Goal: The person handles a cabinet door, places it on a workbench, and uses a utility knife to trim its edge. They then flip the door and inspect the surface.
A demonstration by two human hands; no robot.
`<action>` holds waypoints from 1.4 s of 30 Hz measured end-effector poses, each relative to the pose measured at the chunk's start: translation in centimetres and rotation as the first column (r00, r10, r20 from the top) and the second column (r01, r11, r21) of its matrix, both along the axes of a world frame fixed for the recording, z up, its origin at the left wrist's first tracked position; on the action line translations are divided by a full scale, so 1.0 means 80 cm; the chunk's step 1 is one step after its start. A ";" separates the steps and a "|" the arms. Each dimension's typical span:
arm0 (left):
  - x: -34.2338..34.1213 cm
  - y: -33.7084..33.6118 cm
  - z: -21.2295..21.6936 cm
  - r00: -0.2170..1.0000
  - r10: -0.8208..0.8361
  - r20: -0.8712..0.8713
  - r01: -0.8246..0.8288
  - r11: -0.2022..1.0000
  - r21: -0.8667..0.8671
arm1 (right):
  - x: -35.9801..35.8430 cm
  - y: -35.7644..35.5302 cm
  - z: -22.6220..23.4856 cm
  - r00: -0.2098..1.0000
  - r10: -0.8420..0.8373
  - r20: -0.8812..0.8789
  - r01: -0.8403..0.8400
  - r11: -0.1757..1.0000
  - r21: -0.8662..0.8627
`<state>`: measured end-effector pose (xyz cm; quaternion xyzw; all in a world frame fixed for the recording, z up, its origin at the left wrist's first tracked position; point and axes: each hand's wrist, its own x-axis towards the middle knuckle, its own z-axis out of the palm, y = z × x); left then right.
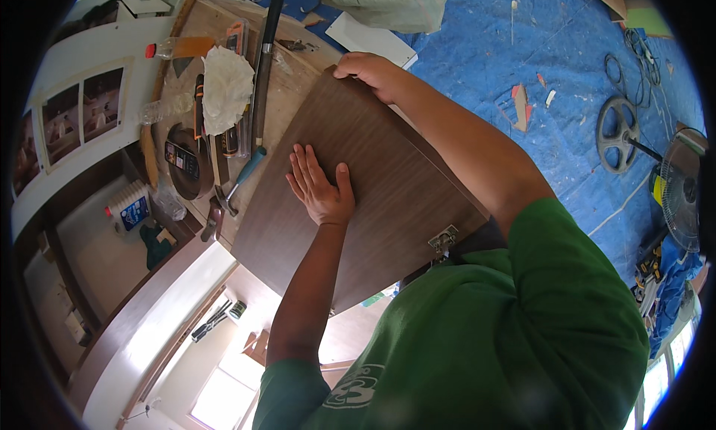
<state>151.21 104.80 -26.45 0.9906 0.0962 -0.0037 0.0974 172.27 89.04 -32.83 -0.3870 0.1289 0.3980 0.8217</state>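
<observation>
A dark brown wood-grain cabinet door [388, 184] lies in front of me, with a metal hinge [443, 237] fixed near its near right edge. My left hand [321, 187] rests flat on the face of the door, its fingers stretched out and its thumb apart. At the door's far corner, my right hand [371, 76] is closed over the edge. Some of that hand's fingers are hidden behind the corner.
On the worktop [298, 79] to the left are a hammer [224, 195], crumpled white paper [227, 90], a roll of brown edging [198, 180], a phone [181, 158] and a bottle [179, 47]. Blue sheeting [552, 57] covers the floor; a fan [680, 187] stands at the right.
</observation>
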 end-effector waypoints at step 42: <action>-0.005 0.000 0.012 0.999 0.050 -0.018 -0.050 0.999 0.009 | -0.358 -0.283 0.036 0.935 -0.015 -0.354 -0.023 0.994 -0.104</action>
